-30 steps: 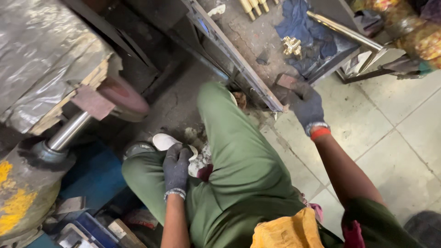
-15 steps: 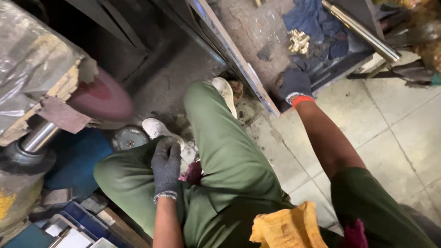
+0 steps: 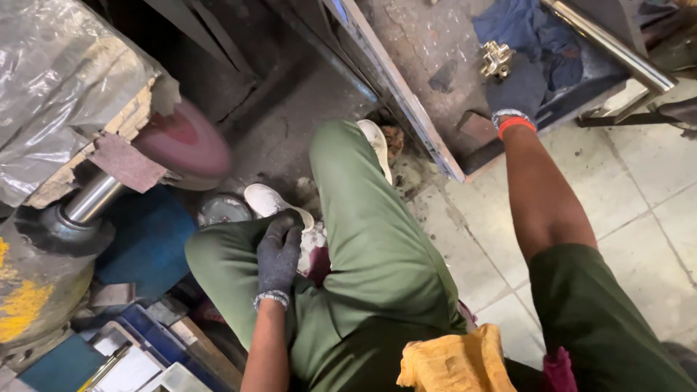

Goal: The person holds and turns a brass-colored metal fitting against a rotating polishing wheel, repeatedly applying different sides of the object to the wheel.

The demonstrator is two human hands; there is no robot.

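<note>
My right hand (image 3: 517, 93) has stretched further toward the brass fitting (image 3: 496, 58) at 1 o'clock, finger spread unclear; left hand (image 3: 279, 250) stays curled on my knee (image 3: 239, 250).

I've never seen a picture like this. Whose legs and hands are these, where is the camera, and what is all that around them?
The camera sits on a person's head and looks down, so you see their own body: green trousers and two gloved hands. The left hand rests on the knee, beside a white shoe. The right hand reaches out to a small brass fitting lying on a blue cloth in a dusty tray; whether it grips anything is unclear. At the left stands a machine with a reddish polishing wheel on a steel shaft. A yellow rag lies on the lap.
</note>
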